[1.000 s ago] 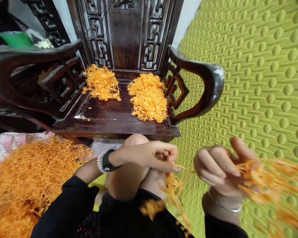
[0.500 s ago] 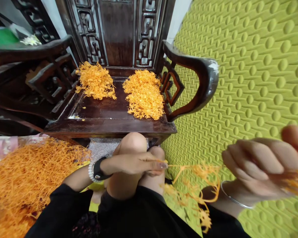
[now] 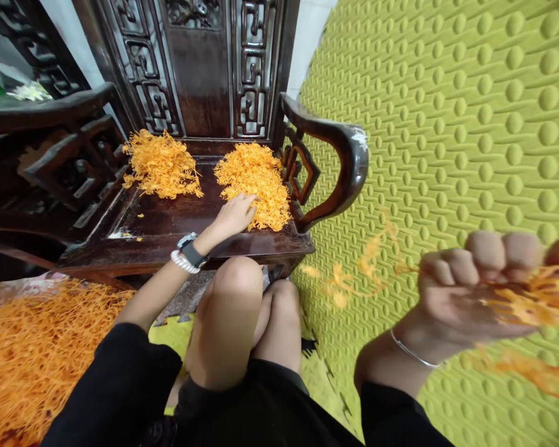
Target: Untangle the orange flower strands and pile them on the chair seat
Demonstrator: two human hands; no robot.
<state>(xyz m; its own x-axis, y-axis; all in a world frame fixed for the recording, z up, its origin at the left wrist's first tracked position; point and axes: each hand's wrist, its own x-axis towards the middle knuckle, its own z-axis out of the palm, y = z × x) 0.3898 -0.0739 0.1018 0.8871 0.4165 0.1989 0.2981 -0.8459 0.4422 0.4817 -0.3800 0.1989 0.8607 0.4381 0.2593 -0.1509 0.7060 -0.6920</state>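
Observation:
My left hand, with a dark watch and a white bead bracelet on its wrist, is at the near edge of the right-hand pile of small orange flower-shaped pieces. Its bent fingers touch the pieces; the fingertips are partly hidden. At the right, my right hand is raised with curled fingers around a bunch of orange strands with flower-like pieces. From it a loose orange garland swings leftward, blurred by motion. Another pile of orange pieces lies farther left on the dark wooden chair.
A large heap of thin orange strands fills the lower left. The chair's curved armrest stands between the seat and the yellow-green embossed foam mat. My knees are close to the seat's front edge.
My left hand has let go of the strand's end and moved forward to the pile on the seat. My right hand has turned, and the garland now swings freely.

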